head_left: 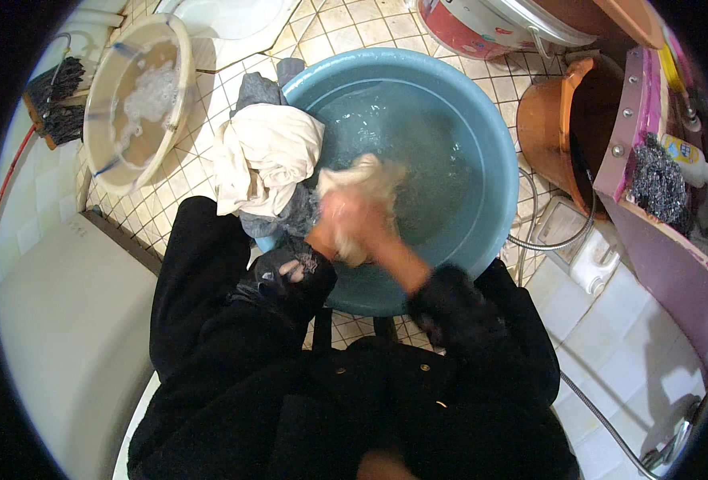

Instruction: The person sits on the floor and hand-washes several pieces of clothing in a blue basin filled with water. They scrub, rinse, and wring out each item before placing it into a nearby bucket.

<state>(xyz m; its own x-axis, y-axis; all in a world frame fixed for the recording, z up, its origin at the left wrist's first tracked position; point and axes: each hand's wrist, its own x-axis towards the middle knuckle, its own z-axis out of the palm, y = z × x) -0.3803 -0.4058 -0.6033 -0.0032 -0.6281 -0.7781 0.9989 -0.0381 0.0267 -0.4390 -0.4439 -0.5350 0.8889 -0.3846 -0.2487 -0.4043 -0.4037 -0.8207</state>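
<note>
A large round blue plastic tub (510,180) holds cloudy water and stands between the person's knees. Over its left part, my left hand (330,225) and my right hand (363,219) come together, blurred, gripping a wet cream cloth (360,174) bunched between them. The hands overlap, so the single fingers cannot be made out. Draped across the tub's left rim is a heap of cream fabric (276,147), with a grey cloth (258,90) showing behind and beneath it.
A cream basin (186,78) of brownish, foamy water stands at the left, near a brush (57,102). At the right are an orange bucket (539,120), a metal shower hose (563,246) and a white plastic bottle (593,264). A white bucket (486,27) stands behind the tub.
</note>
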